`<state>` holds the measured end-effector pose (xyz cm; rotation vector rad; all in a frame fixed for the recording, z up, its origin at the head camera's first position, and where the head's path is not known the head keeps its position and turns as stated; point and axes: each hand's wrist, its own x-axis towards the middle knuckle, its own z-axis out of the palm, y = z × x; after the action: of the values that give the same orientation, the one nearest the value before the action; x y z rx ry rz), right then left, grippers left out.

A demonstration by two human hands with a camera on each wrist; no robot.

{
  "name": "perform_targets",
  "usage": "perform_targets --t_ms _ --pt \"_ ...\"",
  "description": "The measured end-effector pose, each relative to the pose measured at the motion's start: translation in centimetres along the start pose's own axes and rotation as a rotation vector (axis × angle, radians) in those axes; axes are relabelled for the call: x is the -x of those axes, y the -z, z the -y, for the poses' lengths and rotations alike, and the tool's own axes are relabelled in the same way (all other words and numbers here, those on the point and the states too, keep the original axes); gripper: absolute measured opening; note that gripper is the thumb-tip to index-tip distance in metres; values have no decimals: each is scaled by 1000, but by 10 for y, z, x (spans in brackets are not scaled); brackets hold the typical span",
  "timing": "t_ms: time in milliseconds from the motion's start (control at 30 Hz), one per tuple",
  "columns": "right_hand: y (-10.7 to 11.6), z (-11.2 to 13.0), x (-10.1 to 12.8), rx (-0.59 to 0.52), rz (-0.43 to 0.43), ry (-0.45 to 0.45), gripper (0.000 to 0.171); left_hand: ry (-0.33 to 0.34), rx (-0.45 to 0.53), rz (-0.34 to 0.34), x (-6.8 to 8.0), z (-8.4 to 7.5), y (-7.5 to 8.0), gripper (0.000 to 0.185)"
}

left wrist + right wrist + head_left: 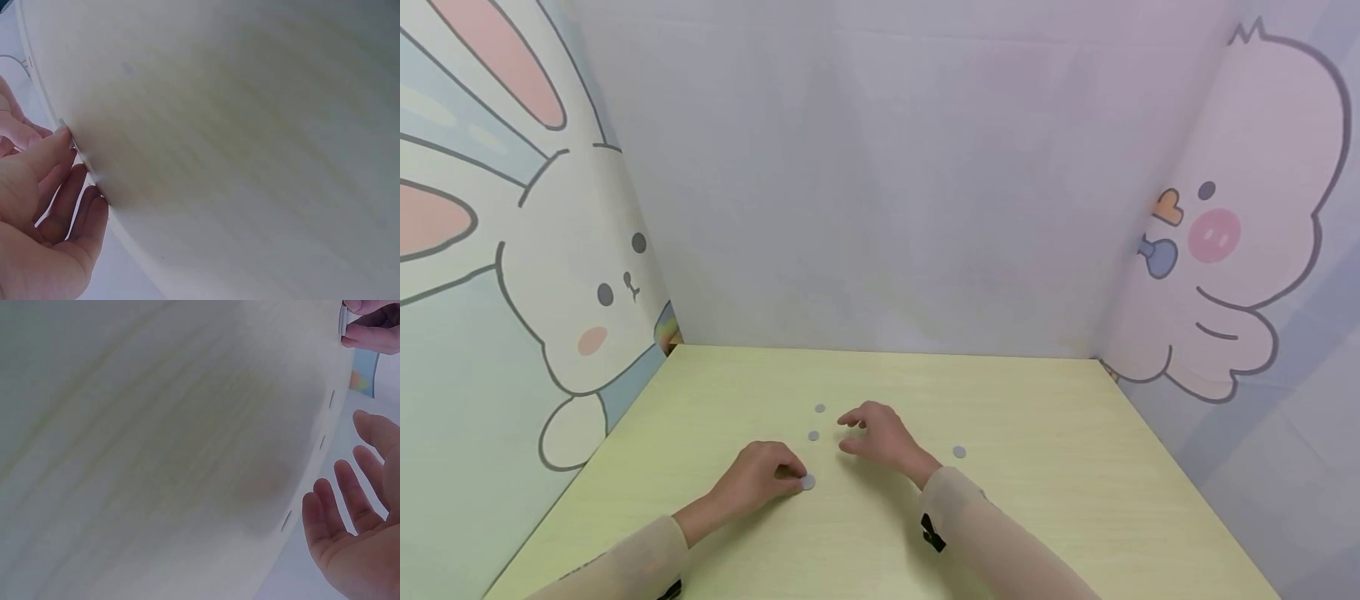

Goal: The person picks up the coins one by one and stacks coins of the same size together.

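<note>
One camera up high, two down low by the hands

The head camera looks forward and down at the whole table (1037, 467) from a little way back. Each wrist camera sits very close, skimming along the tabletop beside its own hand. All three see the table.

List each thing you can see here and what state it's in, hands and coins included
left hand: fingers curled, tips on a coin
coin at left hand: flat on the table, touched by the fingertips
right hand: fingers relaxed, holding nothing, over the table
two coins by right hand: flat, untouched, apart from each other
coin to the right: flat, alone beside the right wrist
table: pale wood
</note>
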<state>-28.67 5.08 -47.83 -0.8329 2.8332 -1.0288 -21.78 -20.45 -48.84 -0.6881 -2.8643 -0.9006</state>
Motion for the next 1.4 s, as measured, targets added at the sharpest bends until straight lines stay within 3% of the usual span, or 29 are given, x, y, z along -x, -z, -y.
perform_targets --t_ms 433,733,1400 --pt "12 -18 0 9 -85 -9 36 -12 6 1 1 -2 1 8" --pt "20 -40 -4 49 -134 -77 36 -19 8 -1 1 -3 1 8" --pt "20 -57 -17 62 -104 -178 40 14 20 -3 2 -4 1 9"
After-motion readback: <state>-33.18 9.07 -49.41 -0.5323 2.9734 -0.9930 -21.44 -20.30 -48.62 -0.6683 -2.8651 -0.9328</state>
